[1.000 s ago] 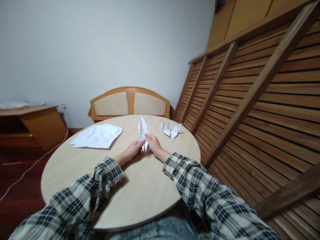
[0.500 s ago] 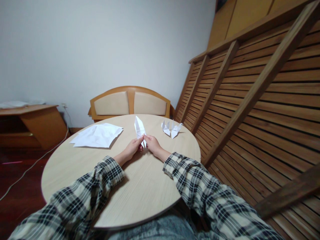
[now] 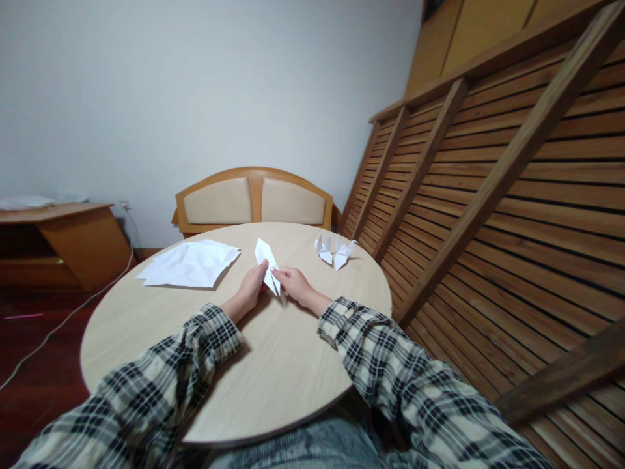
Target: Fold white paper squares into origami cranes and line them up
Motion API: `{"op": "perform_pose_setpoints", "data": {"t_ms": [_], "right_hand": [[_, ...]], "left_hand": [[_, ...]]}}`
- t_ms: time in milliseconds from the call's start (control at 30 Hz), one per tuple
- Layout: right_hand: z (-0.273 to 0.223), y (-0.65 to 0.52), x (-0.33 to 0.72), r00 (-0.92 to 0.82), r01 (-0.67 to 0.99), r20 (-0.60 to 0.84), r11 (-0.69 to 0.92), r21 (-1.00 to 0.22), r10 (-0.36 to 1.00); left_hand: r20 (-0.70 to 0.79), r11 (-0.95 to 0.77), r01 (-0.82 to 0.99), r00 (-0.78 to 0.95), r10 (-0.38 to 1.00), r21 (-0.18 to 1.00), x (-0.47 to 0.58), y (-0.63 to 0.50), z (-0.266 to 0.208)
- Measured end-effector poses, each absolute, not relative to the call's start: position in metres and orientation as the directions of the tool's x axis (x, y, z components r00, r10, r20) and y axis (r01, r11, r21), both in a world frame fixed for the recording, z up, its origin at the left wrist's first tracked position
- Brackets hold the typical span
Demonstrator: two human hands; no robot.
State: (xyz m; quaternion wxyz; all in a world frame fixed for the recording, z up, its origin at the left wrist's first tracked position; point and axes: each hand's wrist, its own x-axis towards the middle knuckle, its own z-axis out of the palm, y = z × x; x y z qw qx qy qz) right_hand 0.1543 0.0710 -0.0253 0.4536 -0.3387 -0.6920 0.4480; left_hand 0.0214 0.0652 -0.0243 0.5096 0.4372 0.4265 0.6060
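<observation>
A folded white paper (image 3: 264,251), long and pointed with a split lower end, is held above the middle of the table. My left hand (image 3: 252,284) pinches its left edge, thumb on top. From the other side my right hand (image 3: 295,285) grips the paper near its lower right edge, thumb on top as well. The undersides of both hands' fingers are partly hidden. To the right stand two folded paper cranes (image 3: 343,253), close together. On the left lies a pile of white paper sheets (image 3: 190,264), a little creased.
The round wooden table (image 3: 273,378) is in front of me, with a padded headboard (image 3: 256,195) behind it. A slatted wooden panel (image 3: 469,228) leans along the right. A desk (image 3: 73,241) and a white cable (image 3: 63,322) are at the left.
The folded paper has tilted, its top moving left and down. My left hand has shifted left along its edge, and the hands are slightly farther apart.
</observation>
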Motion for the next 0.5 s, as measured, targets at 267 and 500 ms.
{"op": "perform_pose_setpoints", "data": {"t_ms": [267,500], "right_hand": [[-0.0269,0.0709,0.156,-0.324,-0.016,0.224,0.232,-0.973,0.919],[-0.0201,0.0717,0.1572,-0.248,-0.067,0.194,0.183,-0.981,0.949]], "left_hand": [[0.09,-0.083,-0.278,0.012,0.996,0.957,0.0247,0.0612,-0.0204],[0.098,-0.083,-0.1,0.147,0.984,0.992,0.0243,0.0567,-0.0195]]}}
